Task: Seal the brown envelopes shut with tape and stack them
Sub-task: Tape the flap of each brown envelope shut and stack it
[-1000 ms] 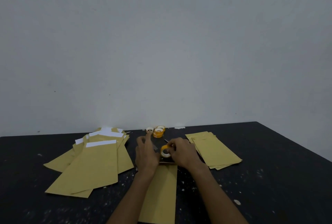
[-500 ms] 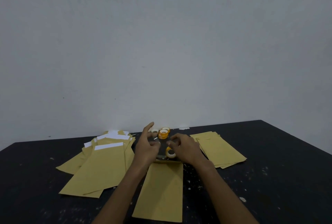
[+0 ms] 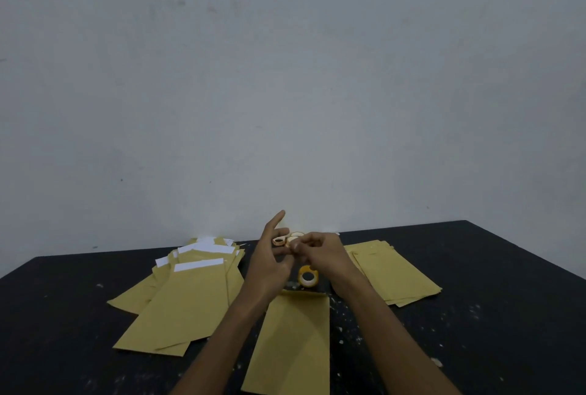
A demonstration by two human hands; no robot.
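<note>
Both hands now hover above the far end of the middle envelope (image 3: pixel 295 340), where a second ago they lie low on its flap. The tape roll (image 3: pixel 308 277), held by the right hand (image 3: pixel 320 253) a moment ago, now sits on the tabletop (image 3: pixel 475 331) just past the envelope's far edge. The right fingers are curled into a pinch that meets the left hand (image 3: pixel 269 264), whose index finger points straight up. Clear tape would not show here, so I cannot tell whether either hand holds a strip. My guess is that a piece is being torn or readied for the flap, so this envelope is not yet sealed. It lies flat near the person, between the loose pile (image 3: pixel 190 299) with white strips on the left and the neat stack (image 3: pixel 393 271) on the right. Spare rolls (image 3: pixel 287 239) sit by the wall
</note>
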